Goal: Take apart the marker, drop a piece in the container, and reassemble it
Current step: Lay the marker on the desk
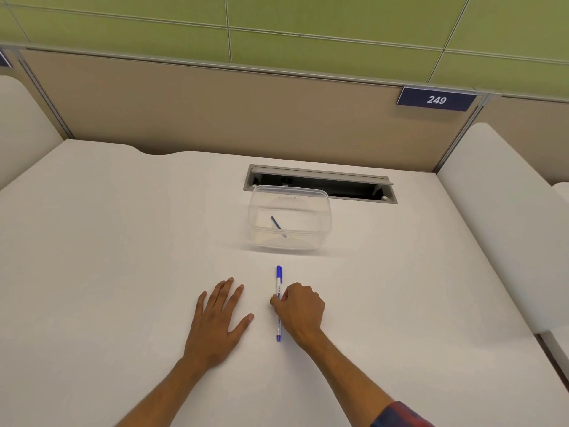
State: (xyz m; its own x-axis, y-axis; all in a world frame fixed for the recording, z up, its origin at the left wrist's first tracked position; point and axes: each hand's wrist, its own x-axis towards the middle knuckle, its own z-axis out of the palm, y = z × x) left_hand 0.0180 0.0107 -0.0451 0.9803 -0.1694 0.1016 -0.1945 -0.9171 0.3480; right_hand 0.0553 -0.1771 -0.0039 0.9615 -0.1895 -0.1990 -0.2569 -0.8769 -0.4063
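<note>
White desk (pixel 123 241): one container (pixel 289 218), one marker (pixel 279 283) in right hand (pixel 300 309) fingers; left hand (pixel 215 315) flat.

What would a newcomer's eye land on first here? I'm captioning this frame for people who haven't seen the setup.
Most likely the blue-and-white marker lying on the white desk, pinched by the right hand while the left hand rests flat beside it. Next, the clear plastic container just beyond, with a thin blue piece already inside. Behind it sit an open cable slot and, up right, a sign reading 249.
</note>
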